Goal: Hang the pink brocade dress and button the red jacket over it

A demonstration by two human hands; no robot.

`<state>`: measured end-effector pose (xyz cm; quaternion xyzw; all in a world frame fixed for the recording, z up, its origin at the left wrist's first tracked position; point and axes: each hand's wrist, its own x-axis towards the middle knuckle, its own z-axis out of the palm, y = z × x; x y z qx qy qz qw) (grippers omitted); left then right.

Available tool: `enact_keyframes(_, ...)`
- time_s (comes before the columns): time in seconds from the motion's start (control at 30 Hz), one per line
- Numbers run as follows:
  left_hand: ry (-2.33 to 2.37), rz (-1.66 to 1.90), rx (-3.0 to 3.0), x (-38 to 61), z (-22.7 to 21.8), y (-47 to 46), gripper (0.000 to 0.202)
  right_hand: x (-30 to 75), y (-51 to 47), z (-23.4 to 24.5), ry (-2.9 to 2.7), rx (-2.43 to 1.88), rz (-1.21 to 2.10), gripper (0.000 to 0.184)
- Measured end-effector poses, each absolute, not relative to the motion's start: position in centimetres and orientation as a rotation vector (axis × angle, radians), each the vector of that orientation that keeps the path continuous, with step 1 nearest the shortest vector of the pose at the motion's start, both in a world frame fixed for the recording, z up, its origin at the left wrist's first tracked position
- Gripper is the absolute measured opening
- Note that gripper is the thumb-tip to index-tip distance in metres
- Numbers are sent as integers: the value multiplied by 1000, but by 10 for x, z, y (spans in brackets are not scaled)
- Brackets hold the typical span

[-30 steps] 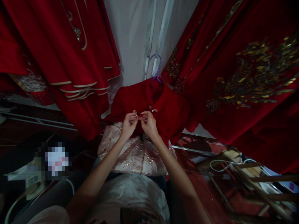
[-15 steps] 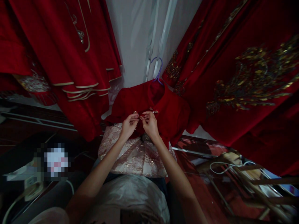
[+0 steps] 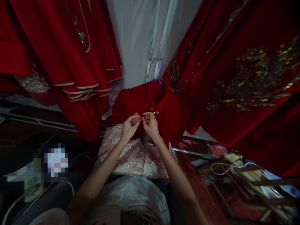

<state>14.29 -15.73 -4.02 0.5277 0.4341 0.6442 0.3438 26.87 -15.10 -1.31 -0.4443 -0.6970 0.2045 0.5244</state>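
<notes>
A red jacket with a stand-up collar hangs from a purple hanger in front of me. At its chest my left hand and my right hand meet, fingertips pinched together. Between them shows a small beaded frog fastener, which both hands grip. Another beaded fastener lies just above my right fingers, and a flower-shaped bead ornament sits above my left fingers. The jacket's lower front drapes over a pale pink brocade cloth on my lap.
Red garments with pale piping hang at left; a red garment with gold sequin embroidery hangs at right. A wooden chair holding a white cable stands lower right. A white power strip lies lower left.
My left hand has shifted very slightly, its fingertips closer to the right ones at the fastener. My right hand stays almost where it was.
</notes>
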Motion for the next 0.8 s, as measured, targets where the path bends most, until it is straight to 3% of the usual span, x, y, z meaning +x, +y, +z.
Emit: enact_keyframes(0.8,1366,1565,1739,122,-29,-156,17,258,-154,-10,-1696,-1025,455,18)
